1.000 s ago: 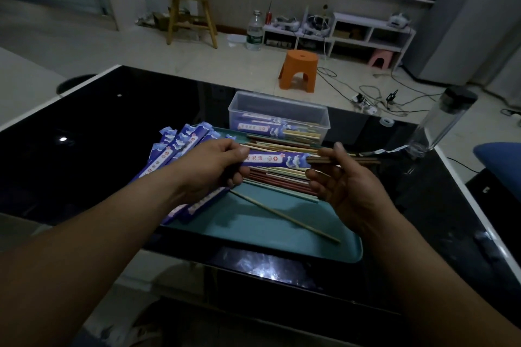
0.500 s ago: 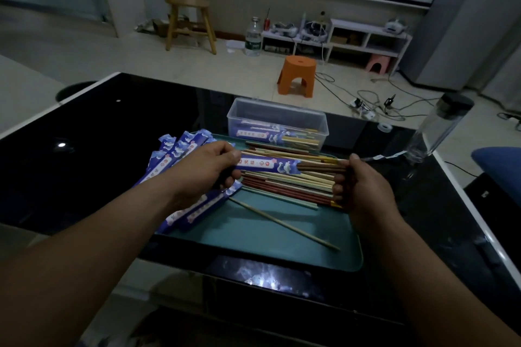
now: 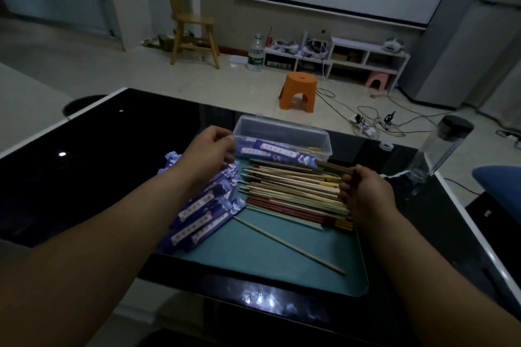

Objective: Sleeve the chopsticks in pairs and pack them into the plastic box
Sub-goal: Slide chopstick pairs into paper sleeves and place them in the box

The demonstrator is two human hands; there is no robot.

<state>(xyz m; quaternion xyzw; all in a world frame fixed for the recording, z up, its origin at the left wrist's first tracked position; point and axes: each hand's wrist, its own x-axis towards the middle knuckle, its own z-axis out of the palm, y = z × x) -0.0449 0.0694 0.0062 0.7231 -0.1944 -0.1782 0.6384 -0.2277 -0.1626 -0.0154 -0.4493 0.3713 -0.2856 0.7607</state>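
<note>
Dim room, glossy black table [image 3: 112, 166] bearing a teal tray [image 3: 282, 262]: a clear plastic box [image 3: 282, 124] sits at the tray's 12 o'clock, blue paper sleeves [image 3: 203, 211] at 9 o'clock, loose chopsticks [image 3: 293, 191] at 2 o'clock. The right hand [image 3: 363, 191] grasps the bare ends of 1 sleeved pair [image 3: 304, 160] lying over the box's near rim. The left hand [image 3: 208, 149] curls at the pair's 9 o'clock end; whether it grips cannot be told.

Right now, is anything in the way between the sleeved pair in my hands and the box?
Nothing visible. The pair, held by the left hand and the right hand, is already at the front wall of the box, which is open on top.
</note>
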